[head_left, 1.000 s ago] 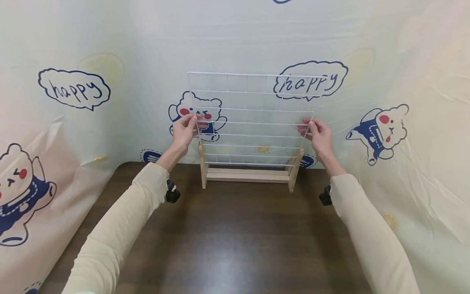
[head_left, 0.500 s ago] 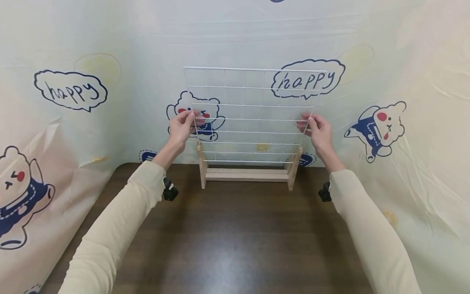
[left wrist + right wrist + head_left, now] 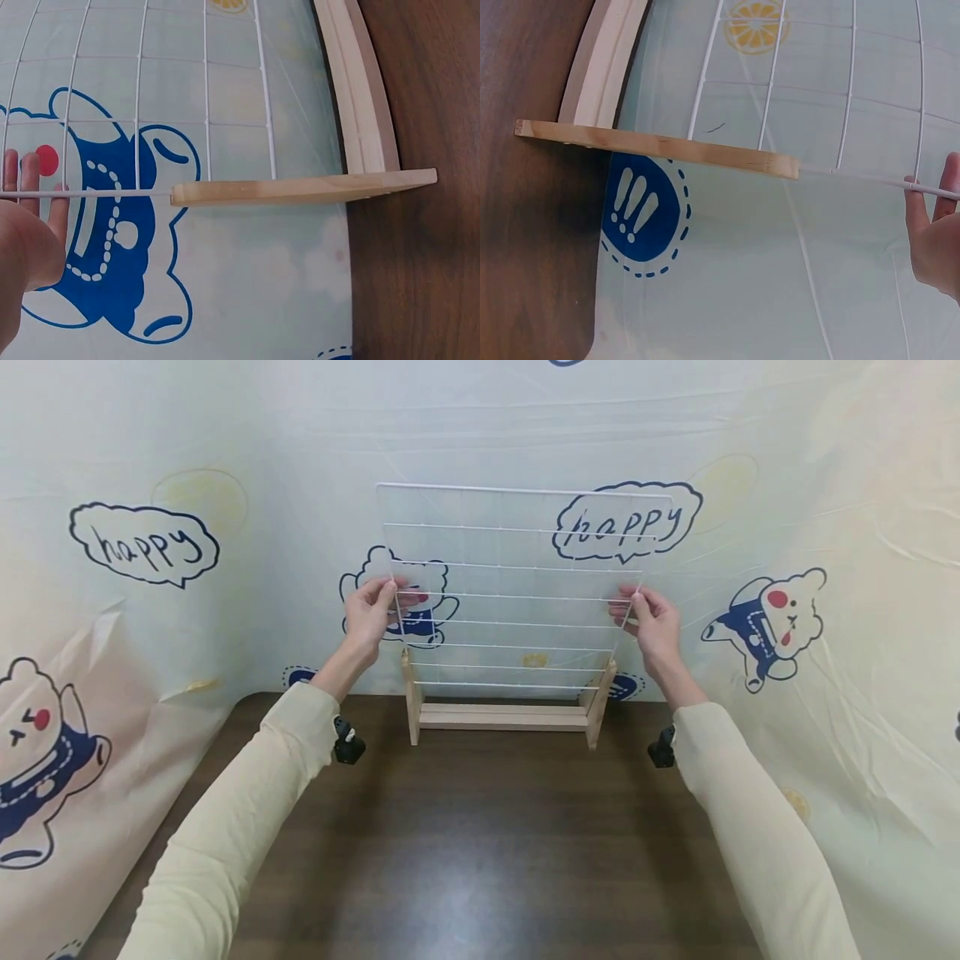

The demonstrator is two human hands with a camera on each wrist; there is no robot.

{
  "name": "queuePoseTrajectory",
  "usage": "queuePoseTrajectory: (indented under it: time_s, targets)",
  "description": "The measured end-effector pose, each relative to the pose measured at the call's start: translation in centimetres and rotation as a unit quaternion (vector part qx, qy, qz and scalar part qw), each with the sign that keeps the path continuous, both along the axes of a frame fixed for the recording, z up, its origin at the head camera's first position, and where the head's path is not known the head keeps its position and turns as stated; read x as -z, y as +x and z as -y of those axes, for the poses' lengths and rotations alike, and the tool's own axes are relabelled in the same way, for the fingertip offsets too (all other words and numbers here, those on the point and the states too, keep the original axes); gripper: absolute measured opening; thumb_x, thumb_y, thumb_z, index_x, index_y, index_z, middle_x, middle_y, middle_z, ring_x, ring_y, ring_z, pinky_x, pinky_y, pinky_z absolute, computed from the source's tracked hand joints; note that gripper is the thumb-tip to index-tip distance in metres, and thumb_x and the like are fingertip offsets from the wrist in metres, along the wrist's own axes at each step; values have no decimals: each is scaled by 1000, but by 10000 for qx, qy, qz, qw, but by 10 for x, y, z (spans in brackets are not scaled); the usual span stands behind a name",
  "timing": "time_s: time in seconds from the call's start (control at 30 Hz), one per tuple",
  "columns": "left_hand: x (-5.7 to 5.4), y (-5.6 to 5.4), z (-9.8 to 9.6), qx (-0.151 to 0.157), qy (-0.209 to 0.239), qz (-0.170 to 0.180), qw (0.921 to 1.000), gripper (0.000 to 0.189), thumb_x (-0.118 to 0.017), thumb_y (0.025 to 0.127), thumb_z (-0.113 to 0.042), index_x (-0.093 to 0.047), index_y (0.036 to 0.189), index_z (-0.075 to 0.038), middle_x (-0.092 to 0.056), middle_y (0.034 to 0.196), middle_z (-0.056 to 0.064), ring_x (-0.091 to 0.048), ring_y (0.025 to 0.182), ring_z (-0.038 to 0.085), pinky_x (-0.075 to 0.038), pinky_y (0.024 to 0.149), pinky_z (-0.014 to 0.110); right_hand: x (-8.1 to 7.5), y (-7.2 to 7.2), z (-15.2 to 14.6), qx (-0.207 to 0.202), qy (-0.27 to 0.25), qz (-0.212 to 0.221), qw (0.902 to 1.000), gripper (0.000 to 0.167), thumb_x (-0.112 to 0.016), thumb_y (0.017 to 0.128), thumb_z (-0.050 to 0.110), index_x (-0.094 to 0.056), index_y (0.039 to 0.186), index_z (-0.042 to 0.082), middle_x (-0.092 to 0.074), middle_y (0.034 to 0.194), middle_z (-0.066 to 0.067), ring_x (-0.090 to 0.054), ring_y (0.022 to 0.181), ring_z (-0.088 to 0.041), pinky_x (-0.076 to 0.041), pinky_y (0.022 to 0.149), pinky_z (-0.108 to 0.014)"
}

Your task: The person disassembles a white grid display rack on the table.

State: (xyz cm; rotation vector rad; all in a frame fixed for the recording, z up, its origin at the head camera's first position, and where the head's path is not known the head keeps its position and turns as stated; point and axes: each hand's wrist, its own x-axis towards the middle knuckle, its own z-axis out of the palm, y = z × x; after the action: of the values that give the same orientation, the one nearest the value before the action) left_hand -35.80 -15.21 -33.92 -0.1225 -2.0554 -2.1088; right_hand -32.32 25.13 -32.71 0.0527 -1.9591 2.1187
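Observation:
A white wire grid panel [image 3: 517,597] stands upright at the back of the table, its lower part between the two side pieces of a pale wooden stand [image 3: 502,718]. My left hand [image 3: 369,614] pinches the panel's left side wire between thumb and fingers, a little above the stand's left upright. On the opposite side wire, my right hand [image 3: 655,622] has the same kind of grip. The left wrist view shows the side wire meeting the end of the wooden upright [image 3: 277,189]. In the right wrist view, the other upright [image 3: 667,146] meets its wire likewise.
The dark brown wooden table [image 3: 465,827] stretches in front of the stand. A pale cloth [image 3: 480,435] printed with cartoon bears and "happy" bubbles hangs close behind the panel and along both sides.
The panel's top edge has risen in the head view, and its lower wires have moved up slightly. Both hands have gone up a little with it. The stand stays in place.

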Motion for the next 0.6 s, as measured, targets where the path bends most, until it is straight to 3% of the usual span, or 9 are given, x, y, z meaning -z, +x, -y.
queuePoseTrajectory:
  time_s: [0.3, 0.6]
  targets:
    - [-5, 0, 3, -360, 137, -210, 9990, 27, -53, 100, -25, -67, 116, -9, -69, 108, 7, -65, 100, 24, -51, 93, 42, -3, -3, 3, -73, -132, -62, 9999, 29, -47, 102, 14, -60, 123, -1, -68, 110, -13, -63, 104, -30, -43, 102, -50]
    - [-12, -1, -1, -232, 332, -248, 9989, 27, -54, 99, -25, -67, 117, -10, -71, 107, 7, -67, 99, 25, -51, 94, 40, -13, 0, 1, 54, 50, -120, 9999, 28, -47, 103, 14, -60, 123, -1, -66, 115, -16, -63, 104, -29, -45, 100, -48]
